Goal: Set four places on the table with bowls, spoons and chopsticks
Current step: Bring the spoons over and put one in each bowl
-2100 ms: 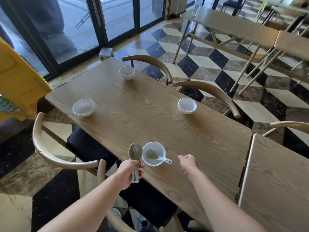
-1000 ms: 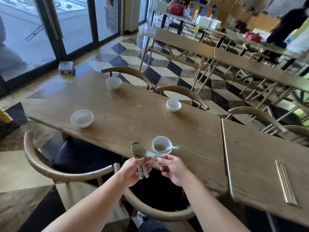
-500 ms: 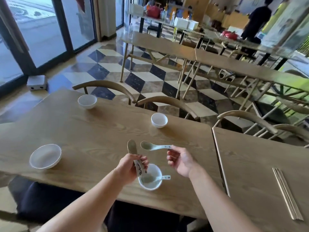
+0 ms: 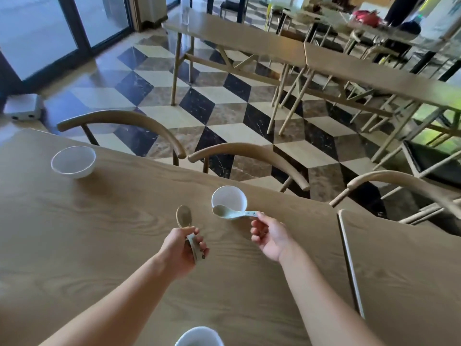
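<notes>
My right hand [image 4: 270, 237] pinches the handle end of a pale ceramic spoon [image 4: 230, 213], held level with its scoop just over the near rim of a white bowl [image 4: 229, 197] at the table's far edge. My left hand [image 4: 183, 247] grips the handles of stacked spoons [image 4: 184, 217], scoops pointing up, above the wooden table [image 4: 99, 233]. Another white bowl [image 4: 73, 161] stands at the far left. The rim of a third bowl [image 4: 199, 337] shows at the bottom edge.
Two curved wooden chair backs [image 4: 119, 123] [image 4: 249, 153] stand behind the far edge. A second table [image 4: 404, 270] abuts on the right, with a third chair [image 4: 399, 181] behind it. More tables and chairs fill the room beyond the checkered floor.
My right hand took one spoon from the bundle in my left hand and carried it across to the far bowl. The view has moved forward over the table.
</notes>
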The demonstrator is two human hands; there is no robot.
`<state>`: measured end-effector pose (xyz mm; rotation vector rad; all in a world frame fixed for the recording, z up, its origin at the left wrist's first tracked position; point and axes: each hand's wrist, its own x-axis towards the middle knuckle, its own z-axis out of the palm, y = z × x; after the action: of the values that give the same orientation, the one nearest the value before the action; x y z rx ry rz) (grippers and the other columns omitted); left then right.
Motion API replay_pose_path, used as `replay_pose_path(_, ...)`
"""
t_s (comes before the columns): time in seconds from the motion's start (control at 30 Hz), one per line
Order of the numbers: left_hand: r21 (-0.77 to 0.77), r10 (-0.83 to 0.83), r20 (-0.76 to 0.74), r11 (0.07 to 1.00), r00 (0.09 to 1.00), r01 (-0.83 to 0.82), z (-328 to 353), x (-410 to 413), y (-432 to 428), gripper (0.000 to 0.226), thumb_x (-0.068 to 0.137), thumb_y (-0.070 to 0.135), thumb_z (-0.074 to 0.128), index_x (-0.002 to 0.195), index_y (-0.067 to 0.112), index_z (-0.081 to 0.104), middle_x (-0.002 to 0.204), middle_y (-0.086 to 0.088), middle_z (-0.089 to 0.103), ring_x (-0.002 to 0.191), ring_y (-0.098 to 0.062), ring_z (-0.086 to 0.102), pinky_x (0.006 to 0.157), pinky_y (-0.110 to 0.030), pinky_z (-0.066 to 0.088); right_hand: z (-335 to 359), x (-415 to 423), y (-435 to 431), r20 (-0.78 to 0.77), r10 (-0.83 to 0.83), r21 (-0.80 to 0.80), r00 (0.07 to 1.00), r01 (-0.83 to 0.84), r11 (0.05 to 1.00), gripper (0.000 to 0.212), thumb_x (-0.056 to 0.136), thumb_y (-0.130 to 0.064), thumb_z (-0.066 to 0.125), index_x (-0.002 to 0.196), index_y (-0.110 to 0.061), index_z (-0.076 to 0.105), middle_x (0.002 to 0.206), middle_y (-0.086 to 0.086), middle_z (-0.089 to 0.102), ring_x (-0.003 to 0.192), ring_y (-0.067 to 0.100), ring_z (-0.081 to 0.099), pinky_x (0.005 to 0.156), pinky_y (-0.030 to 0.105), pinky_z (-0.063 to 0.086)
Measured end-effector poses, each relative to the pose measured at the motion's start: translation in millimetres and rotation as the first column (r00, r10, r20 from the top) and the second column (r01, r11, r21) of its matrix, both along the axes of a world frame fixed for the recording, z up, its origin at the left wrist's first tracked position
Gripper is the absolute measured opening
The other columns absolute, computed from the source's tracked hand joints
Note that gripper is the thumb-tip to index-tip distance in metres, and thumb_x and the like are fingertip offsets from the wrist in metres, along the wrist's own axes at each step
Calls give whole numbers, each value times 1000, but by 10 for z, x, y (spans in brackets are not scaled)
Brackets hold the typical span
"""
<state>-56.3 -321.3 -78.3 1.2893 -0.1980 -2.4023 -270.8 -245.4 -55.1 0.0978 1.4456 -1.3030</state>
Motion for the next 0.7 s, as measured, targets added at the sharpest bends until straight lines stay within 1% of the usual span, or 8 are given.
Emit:
replay_pose_path(0.13,9,16,36,1000,999,-17,-163,-135,-208,19,91,12,44,73,11,49,58,-3,39,44,-19,41,58,-31,39,-211,-184,-211,29,-26,8,999,26,1000,11,92,-17,63,82,-13,64,60,4,59,48,14,47,38,19,34)
replay_pose_path(0.33,2,-7,70,1000,998,7,-301,-175,-246,19,91,14,45,72,12,48,56,-4,40,42,-19,41,57,-31,38,-415,-292,-376,71,-21,9,997,21,1000,11,92,-17,63,83,-12,64,63,4,56,50,13,45,37,21,34)
replay_pose_path(0.47,-2,-23,84,1000,996,23,-339,-151,-221,17,90,15,47,74,12,48,56,-3,40,43,-19,41,56,-31,39,-466,-304,-393,64,-36,27,997,34,999,15,92,-16,63,80,-9,62,64,4,53,52,13,43,37,20,32)
replay_pose_path(0.6,-24,-40,97,999,995,42,-309,-129,-205,13,88,15,50,75,12,49,57,-4,39,43,-19,41,56,-31,39,-460,-254,-382,48,-64,49,997,62,997,10,90,-10,66,81,-9,61,65,4,52,53,12,42,36,18,32)
replay_pose_path(0.7,-41,-55,102,997,993,60,-279,-106,-184,11,85,14,53,74,12,51,58,-3,39,42,-18,40,56,-31,39,-411,-217,-360,48,-94,54,994,91,994,9,88,-7,68,81,-8,62,66,5,55,54,12,45,36,17,35)
